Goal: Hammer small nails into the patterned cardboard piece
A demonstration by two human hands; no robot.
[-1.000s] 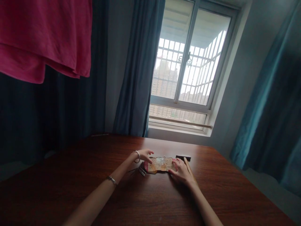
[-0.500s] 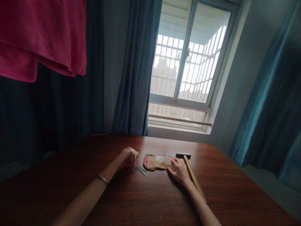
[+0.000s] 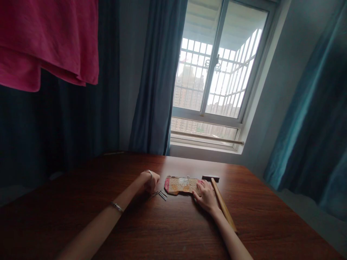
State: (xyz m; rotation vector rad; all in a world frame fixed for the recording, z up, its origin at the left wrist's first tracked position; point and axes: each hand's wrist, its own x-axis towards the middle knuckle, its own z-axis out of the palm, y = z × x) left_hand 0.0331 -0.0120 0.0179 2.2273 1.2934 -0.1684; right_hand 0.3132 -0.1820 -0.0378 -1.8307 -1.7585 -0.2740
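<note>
A flat wooden board (image 3: pixel 176 185) with a speckled, pink-ended surface lies on the table, and one or two nails (image 3: pixel 188 178) stand upright in it. My right hand (image 3: pixel 206 197) rests on the board's right end, fingers spread. Left of the board, my left hand (image 3: pixel 152 182) is bent down to the tabletop with its fingers curled; what they hold, if anything, is hidden. Several loose nails (image 3: pixel 163 195) lie beside that hand. Just right of my right hand lies a hammer (image 3: pixel 223 206), its dark head at the far end and its wooden handle pointing towards me.
The brown wooden table (image 3: pixel 151 231) reaches to the wall under a barred window (image 3: pixel 208 72). Blue curtains (image 3: pixel 151 79) hang at both sides. A pink cloth (image 3: pixel 51 43) hangs at the upper left.
Almost nothing differs. The view has shifted slightly, and my left hand stays low by the loose nails with small finger movement. My right hand stays on the board.
</note>
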